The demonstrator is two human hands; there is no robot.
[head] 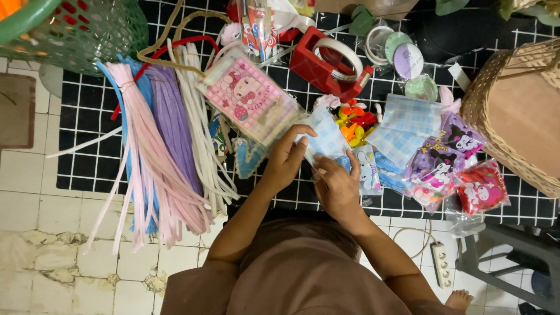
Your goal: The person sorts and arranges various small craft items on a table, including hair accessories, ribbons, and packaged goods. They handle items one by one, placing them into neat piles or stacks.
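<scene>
My left hand (287, 156) and my right hand (337, 185) both grip a small blue-and-white checked plastic pouch (324, 137), held over a black mat with a white grid (81, 125). The left hand pinches the pouch's left edge and the right hand holds it from below. Just behind the pouch lies a clear bag of small orange, red and yellow pieces (353, 123). A stack of pink cartoon-print bags (249, 100) lies to the left of my left hand.
Bundles of pink, purple, blue and white fuzzy stems (163, 146) lie at left. A red tape dispenser (329, 64) sits at the back, a green basket (76, 29) at top left, a wicker basket (519, 111) at right. More printed pouches (443, 157) and a power strip (440, 263) lie at right.
</scene>
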